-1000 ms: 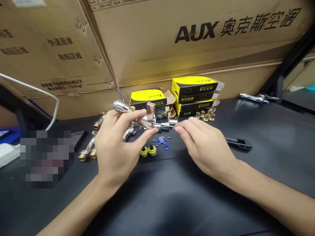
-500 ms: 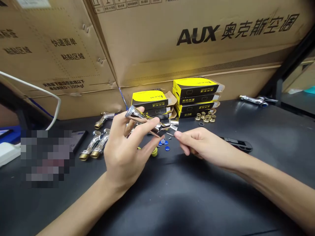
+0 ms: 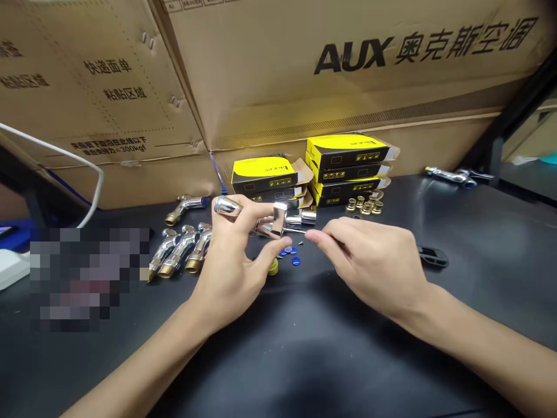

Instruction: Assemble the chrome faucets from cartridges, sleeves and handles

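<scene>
My left hand (image 3: 230, 261) is closed around a chrome faucet (image 3: 228, 206), which lies tilted across its fingers. The faucet's flat lever (image 3: 279, 217) faces right, near my left thumb. My right hand (image 3: 374, 261) is closed on a screwdriver (image 3: 296, 231); only its thin metal shaft shows, the handle hidden in the fist. The shaft's tip meets the faucet near the lever's lower end. Below on the table lie several blue caps (image 3: 296, 262), a small screw (image 3: 300, 243) and a stack of yellow-green discs (image 3: 273, 267), partly covered by my left hand.
Several chrome faucets (image 3: 174, 261) lie at left, another (image 3: 452, 177) at far right. Yellow-black boxes (image 3: 348, 152) are stacked before a large cardboard box (image 3: 261, 75). Brass fittings (image 3: 366, 207) stand beside them. A black tool (image 3: 434, 256) lies right; a white cable (image 3: 98, 180) hangs left.
My left hand has turned the faucet so its lever faces right. My right hand has rolled over, back upward, and the screwdriver's tip now meets the faucet.
</scene>
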Available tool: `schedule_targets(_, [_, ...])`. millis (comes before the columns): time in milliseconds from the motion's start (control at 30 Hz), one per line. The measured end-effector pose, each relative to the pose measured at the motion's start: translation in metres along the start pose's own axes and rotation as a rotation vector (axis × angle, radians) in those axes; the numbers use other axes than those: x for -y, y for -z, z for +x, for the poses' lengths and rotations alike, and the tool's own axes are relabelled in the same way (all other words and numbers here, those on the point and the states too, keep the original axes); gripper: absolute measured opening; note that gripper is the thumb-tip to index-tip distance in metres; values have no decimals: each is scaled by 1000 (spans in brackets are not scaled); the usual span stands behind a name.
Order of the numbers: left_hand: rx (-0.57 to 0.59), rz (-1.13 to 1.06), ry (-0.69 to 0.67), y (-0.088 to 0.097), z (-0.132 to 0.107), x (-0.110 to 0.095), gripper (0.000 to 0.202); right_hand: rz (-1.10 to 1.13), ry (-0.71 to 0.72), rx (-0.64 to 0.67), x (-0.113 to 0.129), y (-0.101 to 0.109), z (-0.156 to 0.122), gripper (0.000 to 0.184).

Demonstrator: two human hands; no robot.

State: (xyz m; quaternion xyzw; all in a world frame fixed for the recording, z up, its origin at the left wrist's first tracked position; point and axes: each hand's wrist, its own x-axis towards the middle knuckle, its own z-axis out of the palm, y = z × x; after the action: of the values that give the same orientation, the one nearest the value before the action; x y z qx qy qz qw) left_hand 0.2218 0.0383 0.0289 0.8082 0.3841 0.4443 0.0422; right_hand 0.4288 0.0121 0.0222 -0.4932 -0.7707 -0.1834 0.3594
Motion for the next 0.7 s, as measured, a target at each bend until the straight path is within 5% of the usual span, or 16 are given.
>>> schedule_targets(267, [-110, 22, -173, 4, -1, -1, 31, 699, -415, 530, -3, 20, 13, 54])
schedule_targets(367, [-139, 21, -232, 4, 0, 0, 39, 893, -470, 716, -7, 21, 16, 54])
schedule_targets(467, [-150, 34, -240, 5, 2, 1, 36, 772, -433, 611, -5, 19, 15, 50])
schedule_targets(700, [-58, 48, -141, 3, 4, 0, 33, 125, -55, 35, 1, 12, 4, 37])
